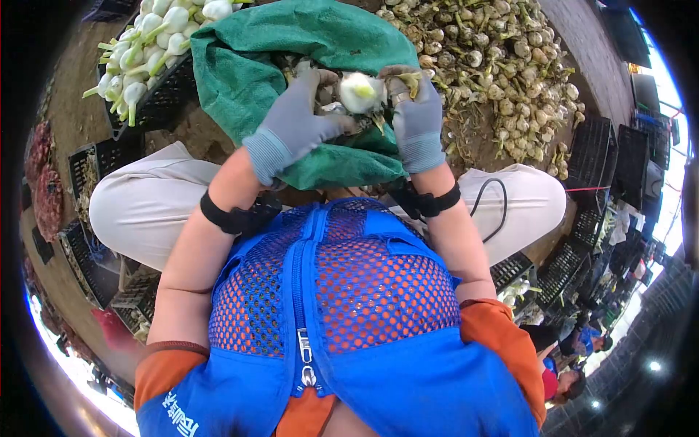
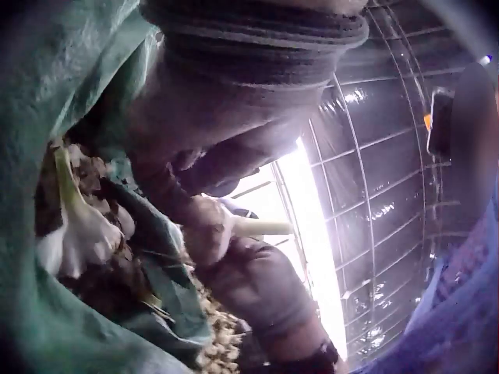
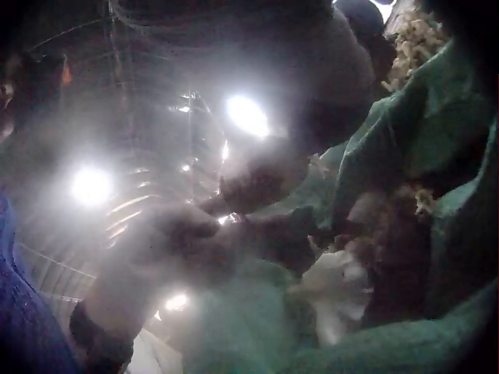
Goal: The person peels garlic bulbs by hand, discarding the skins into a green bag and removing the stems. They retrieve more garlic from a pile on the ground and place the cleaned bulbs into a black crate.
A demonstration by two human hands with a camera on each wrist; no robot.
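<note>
- My left hand [image 1: 295,120], grey-gloved, clamped on bulb [image 1: 360,93], round, white;
- my right hand [image 1: 420,116], ribbed cuff, clamped likewise;
- bag [image 1: 240,87], green, creased, beneath both.

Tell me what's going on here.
A seated person in gloves works over an open green sack. Their right hand grips a garlic bulb, stem up; their left hand is right beside it, its grip unclear. Another bulb lies in the sack, and loose garlic is heaped on the ground.
</note>
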